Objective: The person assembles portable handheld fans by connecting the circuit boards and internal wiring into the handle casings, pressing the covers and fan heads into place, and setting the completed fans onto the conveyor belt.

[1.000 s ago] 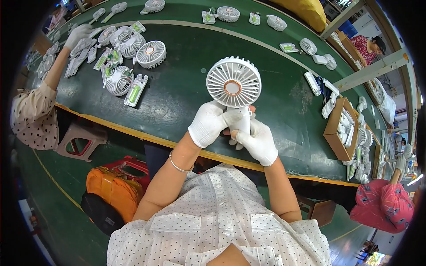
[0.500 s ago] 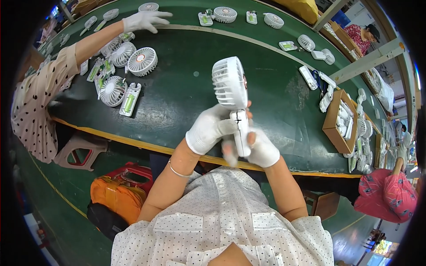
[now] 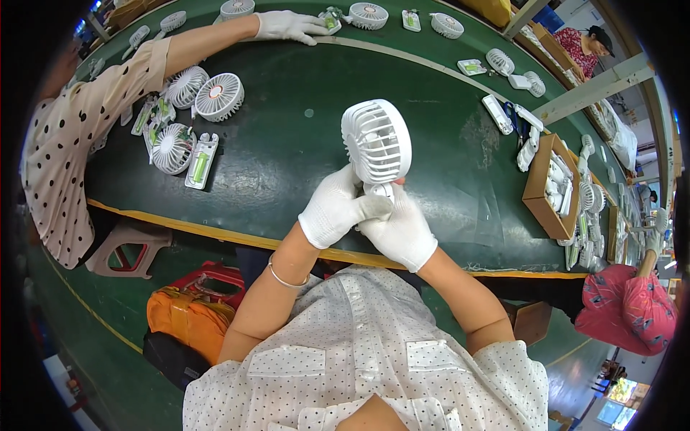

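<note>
Head view: left hand [image 3: 330,210] and right hand [image 3: 404,231] are together, clasped on the white fan [image 3: 377,140]; brown carton [image 3: 537,192] stands at three o'clock from them.

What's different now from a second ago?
The white fan has been turned so its copper-ringed face no longer shows. A co-worker's gloved hand has moved rightward to a small white-and-green part on the far side. The left grip and right grip still hold the fan; the cardboard box stays put.
</note>
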The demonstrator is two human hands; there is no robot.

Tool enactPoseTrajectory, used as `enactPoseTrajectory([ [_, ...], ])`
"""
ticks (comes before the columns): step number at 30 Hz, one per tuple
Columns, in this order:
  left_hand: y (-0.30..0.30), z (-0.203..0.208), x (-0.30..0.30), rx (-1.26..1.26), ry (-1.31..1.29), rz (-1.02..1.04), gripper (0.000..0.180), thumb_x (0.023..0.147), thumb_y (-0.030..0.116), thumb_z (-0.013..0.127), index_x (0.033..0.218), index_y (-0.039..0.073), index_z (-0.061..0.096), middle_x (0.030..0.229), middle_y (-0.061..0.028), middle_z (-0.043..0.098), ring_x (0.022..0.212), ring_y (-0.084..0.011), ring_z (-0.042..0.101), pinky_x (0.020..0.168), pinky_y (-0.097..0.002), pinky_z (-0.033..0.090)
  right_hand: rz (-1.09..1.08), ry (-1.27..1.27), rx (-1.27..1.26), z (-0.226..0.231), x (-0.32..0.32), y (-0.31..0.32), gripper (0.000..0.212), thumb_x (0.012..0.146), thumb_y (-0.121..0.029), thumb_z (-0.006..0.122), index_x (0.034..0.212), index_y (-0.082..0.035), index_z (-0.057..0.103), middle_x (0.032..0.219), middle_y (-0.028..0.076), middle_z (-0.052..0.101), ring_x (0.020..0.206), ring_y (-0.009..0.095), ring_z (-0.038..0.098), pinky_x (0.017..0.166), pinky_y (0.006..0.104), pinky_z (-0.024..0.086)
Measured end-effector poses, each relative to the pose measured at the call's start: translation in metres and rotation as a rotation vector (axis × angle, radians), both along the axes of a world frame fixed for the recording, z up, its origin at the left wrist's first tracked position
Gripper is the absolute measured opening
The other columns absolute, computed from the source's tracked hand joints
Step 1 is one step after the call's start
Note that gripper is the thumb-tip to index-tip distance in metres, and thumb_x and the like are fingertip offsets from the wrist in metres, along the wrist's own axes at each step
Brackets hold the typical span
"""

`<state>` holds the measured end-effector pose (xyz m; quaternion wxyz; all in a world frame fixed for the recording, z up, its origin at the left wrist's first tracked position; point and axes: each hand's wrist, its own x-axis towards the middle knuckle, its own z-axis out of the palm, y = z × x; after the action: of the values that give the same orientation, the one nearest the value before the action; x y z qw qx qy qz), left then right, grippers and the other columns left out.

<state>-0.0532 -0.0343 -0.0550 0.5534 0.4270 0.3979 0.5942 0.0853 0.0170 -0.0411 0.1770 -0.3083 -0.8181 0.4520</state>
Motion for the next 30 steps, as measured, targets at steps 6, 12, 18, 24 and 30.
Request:
enactPoseTrajectory([
  [6, -0.004, -0.006, -0.021, -0.107, -0.288, -0.074, 0.057, 0.090, 0.039, 0.070, 0.126, -0.003, 0.056, 0.120, -0.0164, 0.065, 0.110, -0.0253, 0.064, 0.095, -0.0380, 0.053, 0.140, 0.192, -0.850, 0.023, 0.015, 0.009, 0.044, 0.090, -0.031, 0.068, 0.118, 0.000, 0.055, 0.099, 0.011, 0.063, 0.075, 0.021, 0.066, 0.066, 0.0306, 0.057],
  [12, 0.007, -0.005, -0.003, 0.004, -0.634, -0.002, 0.051, 0.099, 0.032, 0.060, 0.133, -0.005, 0.050, 0.129, -0.0189, 0.059, 0.116, -0.0292, 0.061, 0.104, -0.0425, 0.048, 0.109, 0.485, -1.250, 0.001, 0.038, 0.020, 0.058, 0.087, -0.035, 0.072, 0.125, 0.004, 0.052, 0.096, 0.015, 0.065, 0.072, 0.024, 0.066, 0.057, 0.0350, 0.057],
  [18, 0.006, -0.006, -0.007, -0.199, -0.651, 0.137, 0.044, 0.102, 0.016, 0.055, 0.137, -0.008, 0.045, 0.133, -0.0248, 0.054, 0.119, -0.0351, 0.060, 0.102, -0.0437, 0.050, -0.318, 0.219, -0.417, 0.031, 0.008, 0.091, 0.040, 0.089, -0.018, 0.063, 0.121, 0.003, 0.054, 0.095, 0.014, 0.068, 0.065, 0.014, 0.065, 0.047, 0.0254, 0.052],
  [24, 0.007, 0.002, -0.004, -0.248, -0.569, 0.128, 0.039, 0.102, 0.014, 0.051, 0.134, -0.008, 0.045, 0.129, -0.0245, 0.057, 0.115, -0.0363, 0.062, 0.100, -0.0454, 0.051, -0.539, -0.288, 0.760, 0.022, -0.065, 0.224, 0.057, 0.086, -0.018, 0.059, 0.142, -0.017, 0.045, 0.116, 0.023, 0.065, 0.097, 0.041, 0.067, 0.083, 0.0498, 0.054],
  [30, 0.006, 0.005, -0.006, -0.282, -0.570, 0.114, 0.038, 0.103, 0.011, 0.047, 0.134, -0.010, 0.047, 0.129, -0.0257, 0.058, 0.116, -0.0369, 0.062, 0.099, -0.0445, 0.052, -0.490, -0.433, 0.789, -0.011, -0.133, 0.330, 0.044, 0.092, -0.028, 0.057, 0.132, -0.013, 0.051, 0.132, 0.021, 0.054, 0.115, 0.038, 0.059, 0.095, 0.0482, 0.050],
])
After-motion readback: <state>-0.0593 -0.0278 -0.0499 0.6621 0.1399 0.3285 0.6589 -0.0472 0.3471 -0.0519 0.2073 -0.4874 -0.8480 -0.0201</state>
